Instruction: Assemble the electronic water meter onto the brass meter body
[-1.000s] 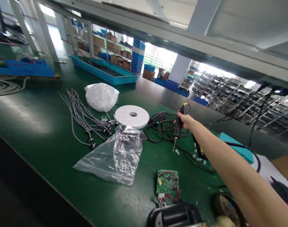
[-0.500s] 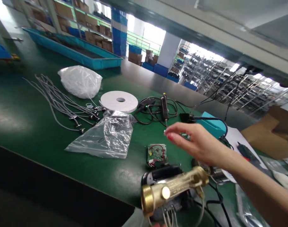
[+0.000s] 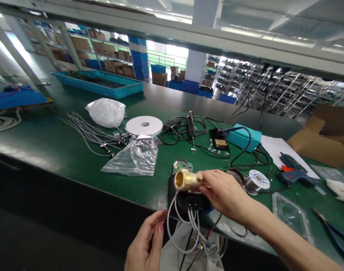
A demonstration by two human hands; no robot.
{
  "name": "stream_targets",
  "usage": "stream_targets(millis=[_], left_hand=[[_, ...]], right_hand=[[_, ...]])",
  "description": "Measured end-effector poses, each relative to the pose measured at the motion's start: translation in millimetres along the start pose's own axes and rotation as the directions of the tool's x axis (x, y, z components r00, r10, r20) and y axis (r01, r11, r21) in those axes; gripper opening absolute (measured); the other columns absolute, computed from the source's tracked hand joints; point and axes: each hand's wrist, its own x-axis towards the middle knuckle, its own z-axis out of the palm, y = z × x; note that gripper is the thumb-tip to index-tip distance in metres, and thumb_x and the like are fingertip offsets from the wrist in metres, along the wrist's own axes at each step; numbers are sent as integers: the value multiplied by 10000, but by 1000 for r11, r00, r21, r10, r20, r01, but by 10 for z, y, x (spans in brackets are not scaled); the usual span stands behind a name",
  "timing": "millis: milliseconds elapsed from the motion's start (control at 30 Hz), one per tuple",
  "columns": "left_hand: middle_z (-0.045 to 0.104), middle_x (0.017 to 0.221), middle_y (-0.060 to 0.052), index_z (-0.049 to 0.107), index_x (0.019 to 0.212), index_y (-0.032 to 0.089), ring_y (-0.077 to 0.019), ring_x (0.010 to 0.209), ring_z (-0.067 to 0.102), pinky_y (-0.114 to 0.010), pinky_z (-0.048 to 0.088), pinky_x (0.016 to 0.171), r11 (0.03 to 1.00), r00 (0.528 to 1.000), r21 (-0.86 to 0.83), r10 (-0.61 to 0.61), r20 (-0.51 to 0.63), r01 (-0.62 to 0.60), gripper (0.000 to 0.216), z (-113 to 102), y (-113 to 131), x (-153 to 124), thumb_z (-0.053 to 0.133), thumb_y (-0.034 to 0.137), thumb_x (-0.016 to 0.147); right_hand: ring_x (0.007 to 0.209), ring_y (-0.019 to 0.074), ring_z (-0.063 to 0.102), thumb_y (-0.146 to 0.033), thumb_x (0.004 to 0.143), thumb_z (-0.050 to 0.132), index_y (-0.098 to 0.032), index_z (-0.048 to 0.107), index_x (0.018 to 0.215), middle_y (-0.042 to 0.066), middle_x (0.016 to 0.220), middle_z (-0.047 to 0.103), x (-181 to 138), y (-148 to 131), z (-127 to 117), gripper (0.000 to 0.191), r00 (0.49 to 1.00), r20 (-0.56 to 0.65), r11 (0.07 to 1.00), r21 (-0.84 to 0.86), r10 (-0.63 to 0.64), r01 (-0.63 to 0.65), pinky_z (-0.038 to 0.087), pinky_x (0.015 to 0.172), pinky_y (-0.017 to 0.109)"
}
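Observation:
My right hand (image 3: 226, 194) is closed around a brass threaded fitting (image 3: 185, 180), held over the near table edge with its open end facing left. Thin grey and white wires (image 3: 188, 229) hang from the fitting in a loop. My left hand (image 3: 145, 242) is below and to the left, fingers stretched out, its fingertips at the wire loop. Under the fitting sits a black housing (image 3: 185, 201), and a small green circuit board (image 3: 182, 165) lies just behind it. The electric screwdriver (image 3: 191, 126) lies on the green table (image 3: 61, 150) among black cables.
A clear plastic bag (image 3: 138, 156), a white tape roll (image 3: 144, 125), a white bag (image 3: 106, 111) and grey leads (image 3: 93, 133) lie to the left. A teal soldering station (image 3: 242, 137), solder spool (image 3: 256, 180), glue gun (image 3: 294, 171) and cardboard box (image 3: 326, 135) are on the right.
My right hand set the screwdriver down on the table, drew back and took hold of the brass fitting. My left hand came into view at the wires.

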Motion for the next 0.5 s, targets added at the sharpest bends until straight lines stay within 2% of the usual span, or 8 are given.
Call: stream_targets(millis=[67,100,167,233,300,367,433,500], left_hand=[[673,1129,-98,577,1142,183,-210,1043,644,-328,519,916,987,989,-103,-112,101,122,344,-8,77,90,470,421,918],[670,1135,-110,590,1130,167,-221,1058,636,-347,504,941,969,972,-152,-171,163,196,386,-6,125,145,469,461,912],[668,1127,-143,603,1121,128,-238,1063,632,-369,487,967,902,930,-284,-250,269,325,507,12,231,261,452,554,891],[673,1096,-178,602,1122,92,-249,1030,648,-383,495,957,785,862,-409,-296,412,465,603,39,351,367,432,614,873],[676,1075,-195,602,1122,73,-241,978,668,-378,512,925,655,763,-457,-303,570,602,611,63,481,452,419,606,884],[679,1053,-197,616,1102,59,-215,908,684,-340,534,868,562,682,-466,-265,682,684,561,88,602,510,416,548,911],[692,996,-187,637,1065,44,-183,823,689,-278,549,784,490,652,-492,-234,721,720,491,127,694,544,445,474,922],[705,925,-174,652,1012,32,-155,734,686,-218,550,682,431,655,-523,-254,712,736,404,178,751,562,492,388,911]], right_hand=[[691,173,564,-252,894,456,-166,550,837,60,787,642,-90,74,20,139,977,-132,962,237,169,-134,406,619,291],[668,161,554,-287,897,458,-168,550,825,48,763,633,-127,102,49,166,947,-183,903,391,263,-176,405,602,278],[684,157,564,-374,883,491,-166,572,855,43,769,636,-181,134,144,225,862,-238,705,688,448,-176,431,619,270],[693,160,580,-453,842,548,-162,590,921,48,803,655,-218,130,282,305,776,-220,464,880,591,-105,453,631,272],[636,150,574,-504,792,602,-168,593,954,37,790,663,-247,97,446,374,723,-150,257,966,675,-39,449,595,266],[586,139,560,-523,762,633,-181,595,946,16,754,660,-267,46,608,391,712,-75,101,995,698,6,435,564,257],[568,131,553,-522,751,649,-193,585,931,-1,731,652,-269,-8,735,381,721,-15,-32,998,693,51,425,551,248],[538,116,531,-512,760,649,-203,561,936,-19,706,640,-252,-48,800,366,740,32,-148,985,672,91,405,523,233]])
